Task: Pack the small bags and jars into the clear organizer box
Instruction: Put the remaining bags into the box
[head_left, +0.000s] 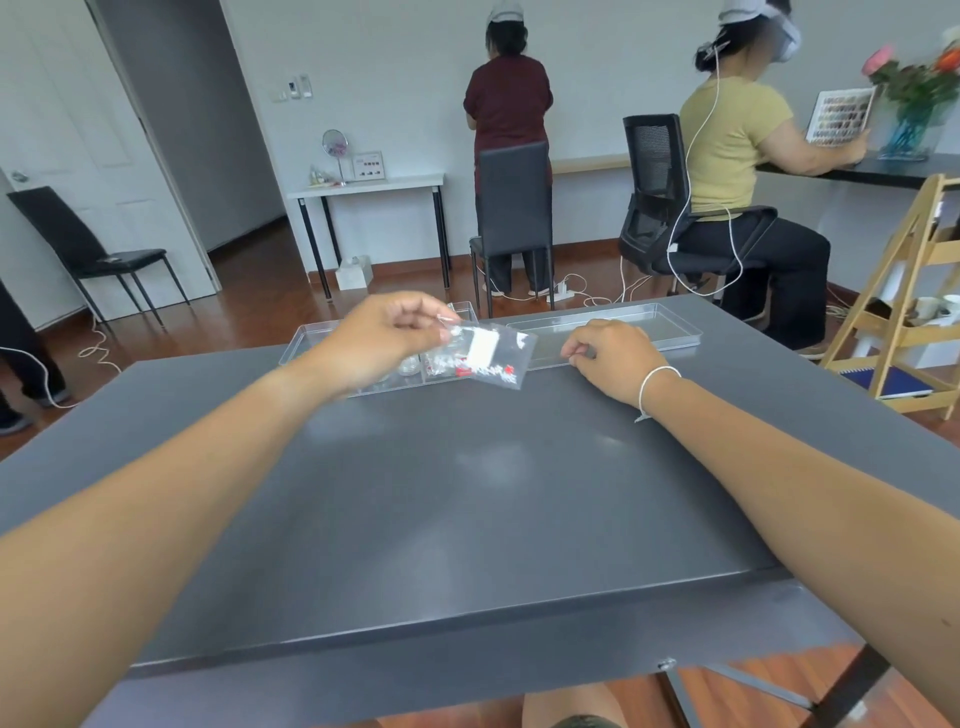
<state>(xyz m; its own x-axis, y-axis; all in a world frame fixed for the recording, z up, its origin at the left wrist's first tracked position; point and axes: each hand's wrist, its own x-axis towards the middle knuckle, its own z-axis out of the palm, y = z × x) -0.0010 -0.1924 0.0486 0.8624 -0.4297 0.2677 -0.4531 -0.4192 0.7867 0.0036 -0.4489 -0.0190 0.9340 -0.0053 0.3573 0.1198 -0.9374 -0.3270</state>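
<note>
Clear film, held item: small zip bag (485, 356) with a white label patch and red and white bits inside, hanging tilted from the left hand (387, 332).
Left hand: pinching the bag by its upper left corner, fingers closed on the film; bag is off the table and hangs over the near edge of the box.
Right hand (613, 358): curled loosely, knuckles up, resting near the lid; whether it holds anything cannot be told.
Organizer box (311, 338): clear, shallow, at the far side of the grey table (467, 493), partly behind the left hand. At least one small round jar (408, 368) appears inside; dividers are not clear enough to count.
Lid (649, 325): clear tray shape lying just beside the box, on the right.
Handling judgement: bag looks very light and limp, film likely slippery; contents loose and will shift to the low corner. Corner or sealed top strip is the sound place to hold; squeezing the middle risks crushing the contents.
Placement judgement: bag should be laid flat in a free compartment; a folded edge may stop the lid seating.
</note>
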